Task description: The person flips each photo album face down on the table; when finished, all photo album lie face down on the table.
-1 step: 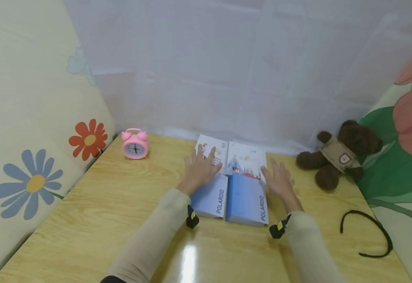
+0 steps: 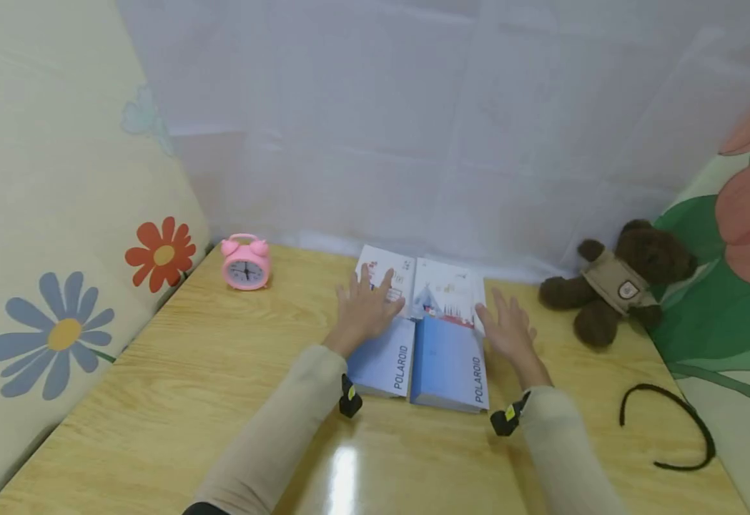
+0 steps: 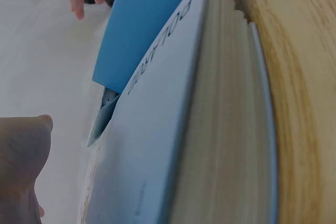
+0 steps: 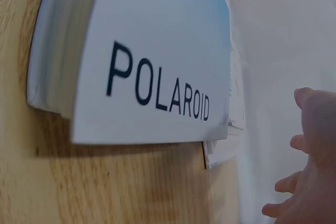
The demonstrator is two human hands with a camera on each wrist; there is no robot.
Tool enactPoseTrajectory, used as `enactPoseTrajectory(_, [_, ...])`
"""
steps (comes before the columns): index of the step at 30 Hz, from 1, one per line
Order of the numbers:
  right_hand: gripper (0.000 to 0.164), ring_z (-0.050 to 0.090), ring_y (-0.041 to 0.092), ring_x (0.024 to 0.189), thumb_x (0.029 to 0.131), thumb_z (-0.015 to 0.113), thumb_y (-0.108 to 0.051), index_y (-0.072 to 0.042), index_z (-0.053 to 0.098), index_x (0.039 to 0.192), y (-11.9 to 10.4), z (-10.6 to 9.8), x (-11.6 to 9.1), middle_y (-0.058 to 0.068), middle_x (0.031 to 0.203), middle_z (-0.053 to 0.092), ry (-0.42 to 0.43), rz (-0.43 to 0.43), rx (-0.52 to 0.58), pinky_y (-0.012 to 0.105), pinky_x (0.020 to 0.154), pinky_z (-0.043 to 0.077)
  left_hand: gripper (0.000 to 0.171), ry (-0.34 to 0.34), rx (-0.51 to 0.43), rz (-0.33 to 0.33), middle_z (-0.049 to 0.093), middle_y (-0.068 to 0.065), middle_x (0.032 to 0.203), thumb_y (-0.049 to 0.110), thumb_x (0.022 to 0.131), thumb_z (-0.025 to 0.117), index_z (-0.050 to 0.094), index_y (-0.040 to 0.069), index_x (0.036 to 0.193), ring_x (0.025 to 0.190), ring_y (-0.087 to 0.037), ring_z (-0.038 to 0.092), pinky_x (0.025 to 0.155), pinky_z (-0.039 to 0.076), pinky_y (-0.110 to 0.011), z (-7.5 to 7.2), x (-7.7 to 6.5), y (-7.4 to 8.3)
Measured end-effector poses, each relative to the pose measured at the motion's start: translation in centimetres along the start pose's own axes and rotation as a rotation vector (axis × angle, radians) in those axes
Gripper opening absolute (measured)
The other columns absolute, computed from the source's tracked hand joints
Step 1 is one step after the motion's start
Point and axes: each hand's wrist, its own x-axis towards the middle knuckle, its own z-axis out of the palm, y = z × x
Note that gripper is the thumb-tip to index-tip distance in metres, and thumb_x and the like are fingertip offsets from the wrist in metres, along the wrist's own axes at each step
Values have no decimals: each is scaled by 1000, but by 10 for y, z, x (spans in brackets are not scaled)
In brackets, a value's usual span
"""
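Four-part layout of books lies mid-table: a pale blue book point(image 2: 384, 365) marked POLAROID at front left, a deeper blue POLAROID book point(image 2: 450, 361) at front right, a white illustrated book point(image 2: 400, 261) at back left and another white book with a tent picture point(image 2: 448, 286) at back right. My left hand point(image 2: 362, 311), fingers spread, is over the left pair and hides part of both. Beside the right pair's outer edge is my right hand point(image 2: 508, 329), its fingers apart. In the right wrist view the right hand point(image 4: 310, 166) appears apart from the POLAROID book point(image 4: 157, 77). Neither hand grips anything.
A pink alarm clock point(image 2: 246, 265) stands at the back left. On the right are a brown teddy bear point(image 2: 619, 282) and a curved black band point(image 2: 696, 415). White cloth point(image 2: 375, 143) hangs behind the wooden table point(image 2: 239, 357).
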Motion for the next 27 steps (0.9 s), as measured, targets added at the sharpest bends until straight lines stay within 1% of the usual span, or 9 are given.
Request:
enactPoseTrajectory(8, [74, 1, 53, 144, 102, 29, -58, -15, 14, 160, -1, -1, 0, 27, 162, -1, 2, 1, 11, 73, 109, -3, 69, -10, -52, -25, 6, -25, 162, 57, 102, 36, 20, 24, 160, 146, -48, 9, 112, 9, -70, -4, -3, 0])
enactPoseTrajectory(12, [74, 1, 53, 144, 103, 32, -55, -12, 14, 160, -4, -2, -2, 29, 161, 0, -8, -25, 20, 73, 110, -1, 69, -9, -87, -27, 9, -26, 162, 55, 101, 38, 23, 21, 159, 146, -48, 10, 112, 9, -70, -10, -7, 1])
enactPoseTrajectory(14, [73, 3, 53, 144, 103, 36, -51, -9, 15, 159, -3, -1, -7, 30, 160, 4, -15, -49, 35, 72, 110, 1, 71, -12, -113, -7, 13, -27, 161, 54, 101, 40, 23, 16, 159, 146, -47, 13, 113, 10, -70, -12, -13, 3])
enactPoseTrajectory(16, [71, 9, 52, 144, 104, 41, -46, -4, 19, 158, -1, 3, -14, 32, 159, 11, -31, -87, 53, 70, 112, 7, 75, -27, -146, 38, 18, -27, 160, 55, 101, 41, 24, 11, 158, 145, -47, 17, 112, 11, -70, -13, -24, 7])
enactPoseTrajectory(18, [70, 15, 51, 143, 103, 47, -41, 1, 23, 155, 0, 8, -24, 33, 157, 18, -60, -122, 78, 67, 113, 12, 83, -95, -183, 101, 18, -25, 160, 60, 99, 41, 20, 6, 158, 146, -45, 16, 112, 10, -70, -11, -39, 12])
enactPoseTrajectory(20, [70, 23, 51, 141, 102, 52, -38, 3, 28, 153, 1, 15, -32, 34, 154, 24, -94, -150, 92, 65, 113, 19, 95, -207, -210, 167, 17, -23, 161, 66, 94, 46, 16, 3, 158, 147, -43, 13, 113, 8, -70, -10, -56, 18])
enactPoseTrajectory(23, [73, 28, 51, 139, 100, 57, -39, 5, 30, 152, 3, 24, -41, 33, 154, 26, -130, -171, 116, 64, 112, 24, 118, -352, -225, 252, 16, -20, 162, 73, 80, 62, 13, 0, 158, 148, -42, 12, 113, 7, -69, -4, -75, 29])
enactPoseTrajectory(25, [75, 29, 51, 139, 98, 59, -40, 5, 31, 152, 4, 29, -44, 33, 154, 25, -121, -172, 117, 64, 112, 25, 127, -378, -214, 277, 20, -19, 162, 71, 71, 74, 15, -2, 157, 147, -42, 15, 114, 8, -67, 0, -81, 36])
enactPoseTrajectory(27, [77, 26, 52, 139, 97, 61, -40, 5, 31, 151, 6, 32, -44, 33, 156, 21, -106, -162, 120, 64, 112, 23, 128, -351, -192, 278, 26, -20, 159, 66, 65, 82, 22, -4, 155, 146, -41, 19, 114, 10, -66, 6, -83, 43])
